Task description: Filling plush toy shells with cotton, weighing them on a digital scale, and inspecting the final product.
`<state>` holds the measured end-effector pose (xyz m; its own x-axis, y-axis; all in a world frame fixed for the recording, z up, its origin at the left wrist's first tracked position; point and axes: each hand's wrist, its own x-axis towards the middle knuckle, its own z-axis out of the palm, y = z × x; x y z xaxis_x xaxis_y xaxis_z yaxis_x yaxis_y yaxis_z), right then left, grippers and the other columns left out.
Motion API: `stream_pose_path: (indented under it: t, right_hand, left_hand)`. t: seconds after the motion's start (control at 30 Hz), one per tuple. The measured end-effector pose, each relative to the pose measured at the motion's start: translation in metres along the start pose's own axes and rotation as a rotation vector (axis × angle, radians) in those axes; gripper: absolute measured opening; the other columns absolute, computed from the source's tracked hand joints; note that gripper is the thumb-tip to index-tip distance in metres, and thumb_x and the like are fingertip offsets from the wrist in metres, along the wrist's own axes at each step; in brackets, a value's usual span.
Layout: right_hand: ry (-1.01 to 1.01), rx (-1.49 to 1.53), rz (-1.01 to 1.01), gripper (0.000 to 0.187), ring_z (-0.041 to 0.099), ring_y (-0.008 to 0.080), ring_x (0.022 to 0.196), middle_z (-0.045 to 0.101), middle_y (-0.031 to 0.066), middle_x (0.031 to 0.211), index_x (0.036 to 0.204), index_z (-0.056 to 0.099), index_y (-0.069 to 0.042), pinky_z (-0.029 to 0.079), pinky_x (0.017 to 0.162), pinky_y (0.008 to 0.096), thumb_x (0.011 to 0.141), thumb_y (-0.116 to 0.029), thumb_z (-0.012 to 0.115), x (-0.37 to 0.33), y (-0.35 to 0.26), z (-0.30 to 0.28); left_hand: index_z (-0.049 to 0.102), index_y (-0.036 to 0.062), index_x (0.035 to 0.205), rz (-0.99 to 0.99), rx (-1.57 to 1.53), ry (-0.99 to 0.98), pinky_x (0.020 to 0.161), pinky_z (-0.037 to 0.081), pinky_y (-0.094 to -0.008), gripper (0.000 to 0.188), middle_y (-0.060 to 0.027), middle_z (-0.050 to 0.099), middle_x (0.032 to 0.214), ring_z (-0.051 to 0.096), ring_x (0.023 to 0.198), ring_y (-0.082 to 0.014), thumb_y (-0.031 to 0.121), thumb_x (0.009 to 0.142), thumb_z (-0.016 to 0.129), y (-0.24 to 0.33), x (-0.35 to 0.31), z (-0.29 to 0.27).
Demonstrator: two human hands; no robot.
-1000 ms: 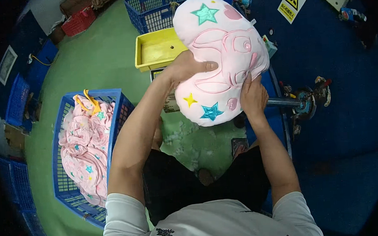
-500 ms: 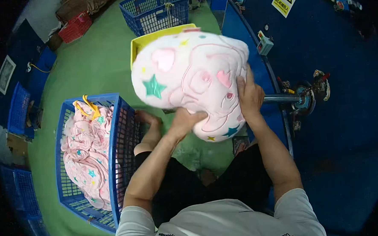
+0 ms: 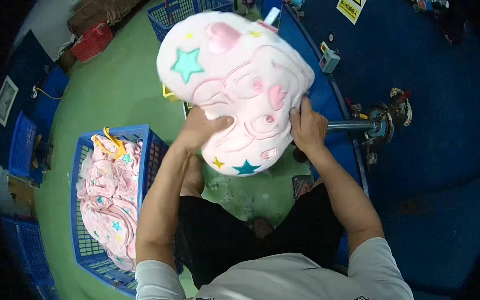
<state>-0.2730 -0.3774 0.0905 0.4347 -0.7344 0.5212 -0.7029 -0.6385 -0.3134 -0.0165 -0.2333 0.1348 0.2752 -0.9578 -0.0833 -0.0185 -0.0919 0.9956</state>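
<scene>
A plump pale pink plush cushion (image 3: 237,90), bearing embroidered curves, hearts and green, teal and yellow stars, is held up in front of me. My left hand (image 3: 202,128) grips its near left edge, thumb lying across the front. On the opposite edge my right hand (image 3: 308,126) presses its fingers and thumb against the fabric. A small label (image 3: 270,18) sticks out at the cushion's upper right. At my left, a blue crate (image 3: 143,171) contains a heap of limp pink star-patterned covers (image 3: 110,211) and a yellow strap (image 3: 121,146).
Right of my hand, a metal pipe (image 3: 350,126) juts from a blue machine wall (image 3: 425,167) with a warning sign (image 3: 355,0). Beyond the cushion stands another blue crate (image 3: 189,6); a yellow bin (image 3: 167,93) is mostly hidden behind it. A red crate (image 3: 92,42) sits far left.
The cushion has turned to stand more upright and its lower end has swung left. My left hand has moved left and up with it; the right has shifted slightly left. Both keep their hold.
</scene>
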Motion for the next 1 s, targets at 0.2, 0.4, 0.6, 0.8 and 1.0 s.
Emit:
stream_pose_path:
  t: [0.2,0.4,0.6,0.8,1.0]
  right_hand:
    - [0.088,0.407,-0.011,0.042,0.064,0.0361,0.058,0.069,0.0143,0.072,0.122,0.062,-0.008,0.046,0.055,0.0456,0.104,-0.042,0.044,0.009,-0.005,-0.001]
    - [0.101,0.363,0.025,0.043,0.063,0.0351,0.057,0.069,0.0124,0.072,0.114,0.066,-0.008,0.045,0.054,0.0451,0.106,-0.042,0.042,0.010,-0.002,-0.005]
    - [0.019,0.295,-0.035,0.044,0.062,0.0348,0.056,0.067,0.0122,0.069,0.105,0.065,-0.008,0.045,0.055,0.0460,0.105,-0.045,0.042,0.007,-0.003,-0.007]
    - [-0.233,0.238,-0.260,0.042,0.063,0.0317,0.061,0.068,0.0120,0.078,0.098,0.063,-0.008,0.047,0.058,0.0446,0.104,-0.045,0.045,0.016,-0.017,-0.018]
    - [-0.333,0.090,-0.640,0.034,0.065,0.0250,0.072,0.070,0.0074,0.094,0.094,0.065,-0.009,0.051,0.064,0.0381,0.100,-0.040,0.054,0.018,-0.041,-0.018]
  left_hand:
    - [0.046,-0.0099,0.139,0.096,-0.359,0.333,0.084,0.059,-0.0351,0.064,-0.0264,0.061,0.127,0.066,0.105,-0.0333,-0.001,0.080,0.069,-0.095,-0.043,0.031]
    - [0.046,-0.0102,0.139,0.004,-0.275,0.152,0.085,0.058,-0.0350,0.063,-0.0268,0.061,0.126,0.066,0.106,-0.0329,0.002,0.082,0.069,-0.035,-0.030,0.011]
    - [0.045,-0.0100,0.140,0.040,-0.295,0.142,0.087,0.057,-0.0346,0.063,-0.0264,0.062,0.125,0.066,0.106,-0.0323,0.003,0.083,0.068,-0.041,-0.037,-0.002]
    - [0.045,-0.0101,0.139,0.054,-0.443,0.244,0.086,0.058,-0.0345,0.062,-0.0272,0.062,0.125,0.066,0.107,-0.0322,0.002,0.082,0.067,-0.056,-0.057,-0.013]
    - [0.050,-0.0132,0.132,0.141,-0.406,0.295,0.076,0.060,-0.0330,0.054,-0.0258,0.067,0.114,0.070,0.094,-0.0304,0.005,0.084,0.066,-0.040,-0.067,-0.076]
